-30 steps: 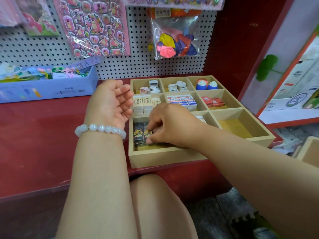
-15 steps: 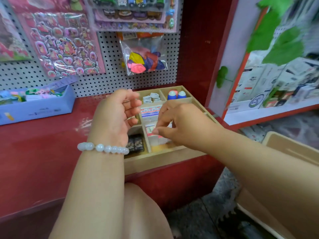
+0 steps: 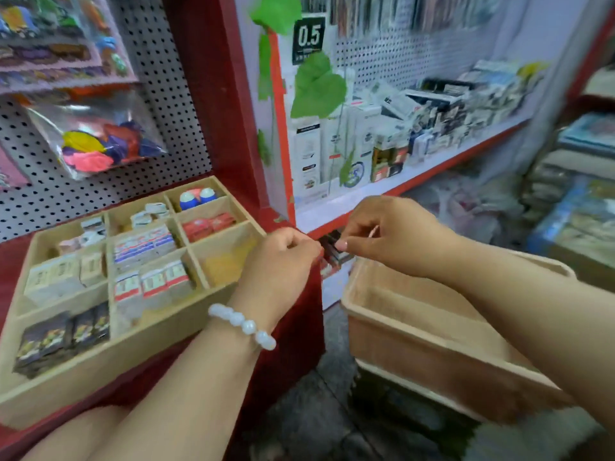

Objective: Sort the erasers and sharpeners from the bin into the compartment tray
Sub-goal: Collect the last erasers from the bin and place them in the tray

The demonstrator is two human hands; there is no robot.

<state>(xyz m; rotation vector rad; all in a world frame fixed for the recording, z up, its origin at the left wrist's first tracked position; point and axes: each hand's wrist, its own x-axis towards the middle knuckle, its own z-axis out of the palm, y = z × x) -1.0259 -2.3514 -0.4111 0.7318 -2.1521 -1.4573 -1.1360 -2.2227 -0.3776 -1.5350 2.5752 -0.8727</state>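
The wooden compartment tray (image 3: 186, 319) sits on the red shelf at the left; most of its compartments hold rows of erasers and sharpeners, and the near-right compartment (image 3: 226, 264) shows bare wood. The beige bin (image 3: 432, 331) stands lower right on the floor; its contents are hidden. Between tray and bin, my left hand (image 3: 283, 264) is curled around a small stack of erasers (image 3: 332, 257), dark with red and white. My right hand (image 3: 396, 237) pinches the top of that stack with thumb and forefinger.
A red shelf post (image 3: 219, 104) rises behind the tray's right edge. A pegboard holds a bag of balloons (image 3: 100, 141) and sticker sheets. Boxed goods (image 3: 382, 134) fill the lower shelf on the right; stacked items (image 3: 579, 207) sit at far right.
The view has swung right, toward the bin. Both hands have left the tray and moved right, meeting over the gap beside the bin with the small stack of erasers between them.
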